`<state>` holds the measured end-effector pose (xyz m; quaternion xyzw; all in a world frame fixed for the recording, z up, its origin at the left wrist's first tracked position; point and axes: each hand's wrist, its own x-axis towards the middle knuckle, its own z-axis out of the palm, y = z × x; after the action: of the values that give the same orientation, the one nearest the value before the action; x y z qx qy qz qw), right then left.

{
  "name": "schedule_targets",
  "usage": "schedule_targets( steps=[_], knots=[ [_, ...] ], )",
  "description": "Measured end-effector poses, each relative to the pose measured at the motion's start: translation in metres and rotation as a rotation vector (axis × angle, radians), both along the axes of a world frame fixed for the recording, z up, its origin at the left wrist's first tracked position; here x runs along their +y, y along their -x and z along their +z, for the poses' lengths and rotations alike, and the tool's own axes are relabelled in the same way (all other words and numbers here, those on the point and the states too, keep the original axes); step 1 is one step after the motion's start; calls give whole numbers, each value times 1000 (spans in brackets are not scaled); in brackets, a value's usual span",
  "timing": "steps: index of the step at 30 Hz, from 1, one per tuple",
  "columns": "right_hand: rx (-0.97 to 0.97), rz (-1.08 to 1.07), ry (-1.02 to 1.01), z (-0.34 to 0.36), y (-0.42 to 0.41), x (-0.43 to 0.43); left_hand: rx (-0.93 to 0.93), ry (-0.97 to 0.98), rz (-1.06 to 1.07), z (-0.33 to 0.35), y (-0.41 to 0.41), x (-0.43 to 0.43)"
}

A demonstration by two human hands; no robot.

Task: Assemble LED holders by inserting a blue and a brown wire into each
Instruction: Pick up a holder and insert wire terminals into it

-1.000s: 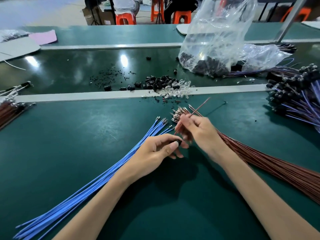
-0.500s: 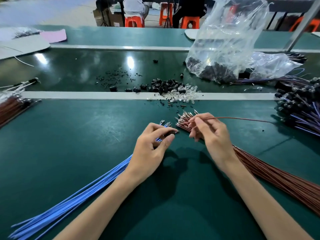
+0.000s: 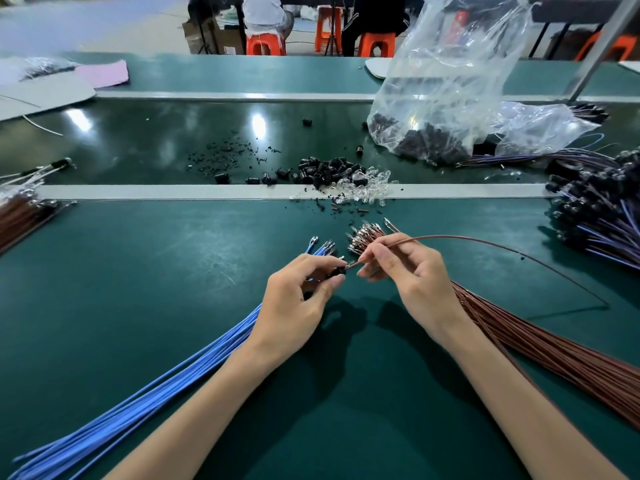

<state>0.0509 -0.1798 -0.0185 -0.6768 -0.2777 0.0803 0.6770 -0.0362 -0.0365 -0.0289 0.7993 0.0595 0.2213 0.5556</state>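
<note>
Over the table, left hand pinches holder, right hand wire.

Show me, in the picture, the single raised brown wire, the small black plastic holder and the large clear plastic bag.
Single raised brown wire (image 3: 450, 236), head view, top of its arc.
Small black plastic holder (image 3: 337, 271), head view, its dark visible body.
Large clear plastic bag (image 3: 450, 81), head view, its crinkled upper wall.

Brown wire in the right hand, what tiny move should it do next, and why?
Probably a short push leftward into the black LED holder. The right hand pinches the brown wire, its metal tip right at the holder gripped by the left hand; whether it is in yet is too small to tell.
</note>
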Motion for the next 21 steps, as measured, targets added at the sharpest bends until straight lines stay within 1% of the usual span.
schedule_targets(
  steps=[3,7,10,12,14,16,18,21],
  knots=[
    [33,20,-27,0,0,1,1,17,1,-2,0,1],
    [53,20,-74,0,0,2,-16,-61,-26,-2,-1,1],
    [78,-20,-128,-2,-1,3,-63,-26,-21,-2,-1,3],
    [79,-47,-147,-2,-3,2,-52,72,29,-2,-2,3],
    [85,-49,-148,-3,-3,2,-27,271,54,-2,-3,3],
    [89,-42,-141,-3,-1,4,-32,465,29,-1,-4,2],
    [74,-35,-140,-4,1,5,-42,544,-1,-1,-3,1],
    [43,-22,-151,-4,4,6,-37,550,-50,-1,-2,-1]
  ],
)
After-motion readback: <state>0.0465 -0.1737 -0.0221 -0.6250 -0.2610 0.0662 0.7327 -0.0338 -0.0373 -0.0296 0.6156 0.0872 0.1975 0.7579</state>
